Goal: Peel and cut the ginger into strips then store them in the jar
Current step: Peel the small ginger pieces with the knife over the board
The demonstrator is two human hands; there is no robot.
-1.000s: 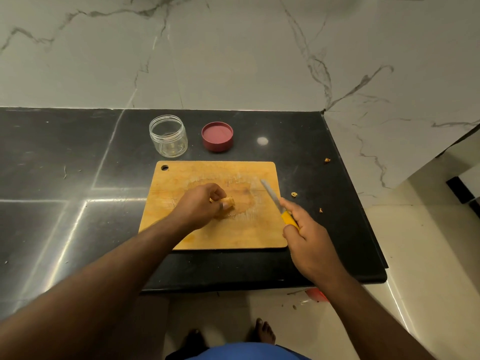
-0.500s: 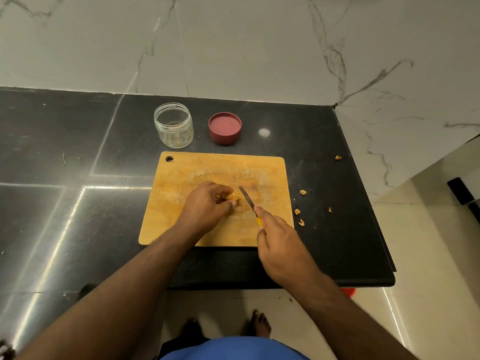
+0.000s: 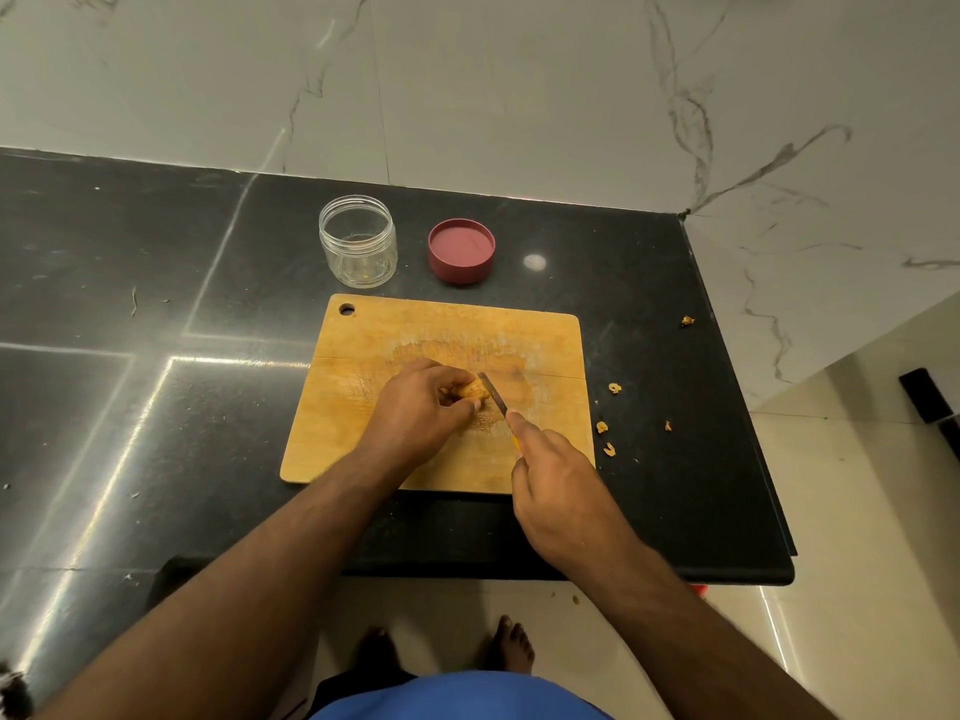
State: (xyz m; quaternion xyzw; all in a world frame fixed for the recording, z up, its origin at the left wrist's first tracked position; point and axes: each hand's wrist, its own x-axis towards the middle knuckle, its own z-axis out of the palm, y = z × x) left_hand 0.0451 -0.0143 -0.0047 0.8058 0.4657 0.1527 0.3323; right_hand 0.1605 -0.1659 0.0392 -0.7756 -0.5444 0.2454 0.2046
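Your left hand [image 3: 421, 407] sits at the middle of the cutting board [image 3: 540, 340], its fingers [image 3: 470, 405] curled round the ginger [image 3: 475, 391] and pinning it to the wood. Only the stub's right end shows past your fingertips, so its long axis cannot be read for certain; it seems to run from 9 to 3 o'clock. Your right hand [image 3: 558, 491] grips the knife [image 3: 493, 393] by its yellow handle, index finger laid along the top. The blade slants toward 11 o'clock and meets the exposed end of the ginger, just beside your left fingertips. That crossing is what the next stroke depends on: the blade falls across the ginger's end, and your holding fingers lie toward 9 o'clock from the edge, very close. The empty jar [image 3: 358, 241] and its red lid [image 3: 461, 249] stand on the table [image 3: 156, 407] at 12 o'clock, beyond the board.
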